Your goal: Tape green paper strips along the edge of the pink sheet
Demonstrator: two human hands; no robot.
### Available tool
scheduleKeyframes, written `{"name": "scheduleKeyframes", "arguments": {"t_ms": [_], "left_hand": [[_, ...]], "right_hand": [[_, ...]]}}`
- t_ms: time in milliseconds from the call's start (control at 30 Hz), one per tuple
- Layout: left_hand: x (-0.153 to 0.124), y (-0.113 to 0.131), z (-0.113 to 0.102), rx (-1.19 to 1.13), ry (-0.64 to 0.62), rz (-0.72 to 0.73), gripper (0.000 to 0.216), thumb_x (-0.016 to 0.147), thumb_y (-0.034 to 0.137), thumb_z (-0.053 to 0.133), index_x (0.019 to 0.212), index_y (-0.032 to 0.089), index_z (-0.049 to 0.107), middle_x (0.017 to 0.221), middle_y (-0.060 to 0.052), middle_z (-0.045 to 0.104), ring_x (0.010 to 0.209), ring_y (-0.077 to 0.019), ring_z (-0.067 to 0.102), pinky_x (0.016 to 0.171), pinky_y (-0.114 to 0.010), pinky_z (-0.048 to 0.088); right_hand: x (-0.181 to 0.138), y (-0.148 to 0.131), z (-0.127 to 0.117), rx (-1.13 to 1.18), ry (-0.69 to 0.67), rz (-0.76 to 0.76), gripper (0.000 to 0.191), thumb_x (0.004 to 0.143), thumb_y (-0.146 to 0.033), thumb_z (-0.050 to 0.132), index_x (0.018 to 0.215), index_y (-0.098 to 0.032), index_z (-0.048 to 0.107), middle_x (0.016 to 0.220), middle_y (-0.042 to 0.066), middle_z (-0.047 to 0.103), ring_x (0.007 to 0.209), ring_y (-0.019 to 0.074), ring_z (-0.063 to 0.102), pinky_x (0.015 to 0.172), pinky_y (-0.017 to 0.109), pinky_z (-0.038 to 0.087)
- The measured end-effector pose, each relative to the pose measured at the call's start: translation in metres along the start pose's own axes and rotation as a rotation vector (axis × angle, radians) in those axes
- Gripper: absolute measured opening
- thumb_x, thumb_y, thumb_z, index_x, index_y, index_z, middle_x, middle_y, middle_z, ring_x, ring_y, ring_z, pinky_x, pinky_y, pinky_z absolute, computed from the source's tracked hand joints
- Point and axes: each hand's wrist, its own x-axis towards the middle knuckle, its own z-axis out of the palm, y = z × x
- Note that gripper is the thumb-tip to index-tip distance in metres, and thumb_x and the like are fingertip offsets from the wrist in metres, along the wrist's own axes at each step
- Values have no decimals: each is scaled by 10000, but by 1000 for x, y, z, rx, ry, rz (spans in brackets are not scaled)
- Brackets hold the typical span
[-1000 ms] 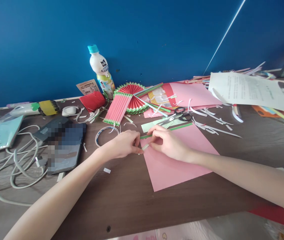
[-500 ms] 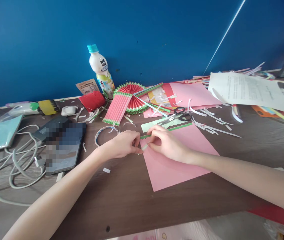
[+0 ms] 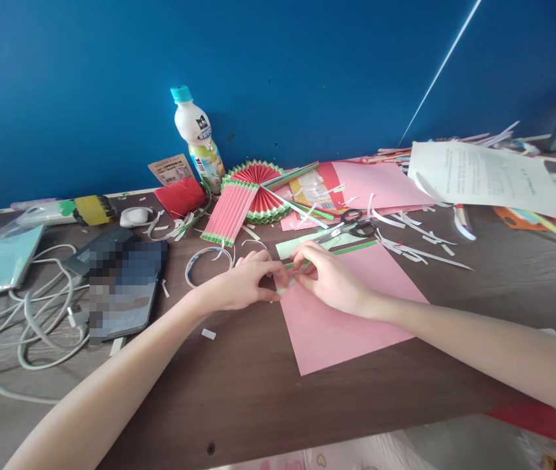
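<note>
A pink sheet of paper (image 3: pixel 356 313) lies on the table, with a green strip (image 3: pixel 356 250) along its far edge. Over its left corner, my left hand (image 3: pixel 245 281) bends thumb and forefinger around a small pale strip (image 3: pixel 285 288). From the other side my right hand (image 3: pixel 331 277) pinches at the same strip, fingertips close to the left ones. Blur hides exactly where each fingertip meets it. Left of the hands lies a ring-shaped roll of tape (image 3: pixel 188 269). Scissors (image 3: pixel 343 227) with dark handles rest on a pale green paper piece (image 3: pixel 287 248) just beyond.
A folded red-and-green paper fan (image 3: pixel 231 212) sits by a drink bottle (image 3: pixel 199 140) near the blue wall. At left are a phone (image 3: pixel 153 287) and white cables (image 3: pixel 27 313). White paper scraps (image 3: pixel 415 245) and a printed sheet (image 3: pixel 488 179) lie at right.
My left fingertips have moved right and spread slightly around the pale strip. My right fingers have shifted a little up and away from it. The pink sheet has stayed put.
</note>
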Motion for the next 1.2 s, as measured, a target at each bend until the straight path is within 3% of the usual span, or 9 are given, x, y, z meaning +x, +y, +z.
{"name": "scheduleKeyframes", "arguments": {"t_ms": [200,467,533,633,733,833,933,1067,1200], "left_hand": [[-1,0,-1,18,-13,-34,161,748,312,572,884,229,591,933,-13,433,967,-220,404,861,-352,296],[-12,-1,-21,-36,-40,-51,184,793,289,478,942,233,572,920,-5,537,832,-159,518,732,-261,380],[-16,-1,-31,46,44,-133,166,826,300,408,908,227,533,829,9,577,748,-153,539,675,-255,381],[-22,-3,-41,350,217,-423,244,817,428,398,829,207,499,774,-32,601,694,-207,553,618,-296,357],[-25,-5,-43,486,138,-593,386,766,575,401,686,204,473,679,-57,588,623,-233,544,562,-311,325],[-27,-6,-41,448,37,-532,285,748,444,456,593,206,429,630,-39,564,596,-199,521,547,-298,310],[-29,-5,-44,382,39,-469,158,724,289,431,590,208,412,606,-10,543,573,-169,491,531,-282,307],[-34,7,-57,182,30,-418,169,737,325,437,613,211,446,588,35,546,536,-130,466,510,-246,321],[-38,22,-63,-87,58,-237,180,775,359,437,726,211,528,642,50,587,591,-109,494,540,-211,350]], "right_hand": [[-2,-2,-1,-35,7,-44,173,757,-40,439,797,-205,472,957,44,512,867,154,536,732,320,492],[-4,-6,-1,-423,-31,-258,195,790,-43,449,784,-188,579,873,62,591,872,203,499,807,376,416],[-4,-4,0,-427,-37,-272,195,803,-45,448,788,-185,583,857,56,593,856,195,494,806,362,412],[-3,-2,0,-402,-44,-277,198,832,-57,436,808,-190,581,847,45,593,846,184,487,815,350,402],[-3,-1,0,-379,-52,-257,145,853,-105,457,834,-191,572,849,39,591,842,179,480,806,342,399],[-4,-2,0,-347,-56,-247,101,856,-144,481,837,-187,571,841,40,587,839,177,484,796,337,401],[-3,-4,-1,-299,-46,-219,117,860,-143,462,843,-192,567,845,41,590,847,176,495,799,337,405],[-2,-9,-4,-203,-12,-141,132,849,-136,448,843,-195,566,836,39,589,862,173,512,806,342,418],[1,-16,-9,-41,29,-36,122,841,-163,460,890,-205,563,901,34,595,895,162,538,794,325,437]]}}
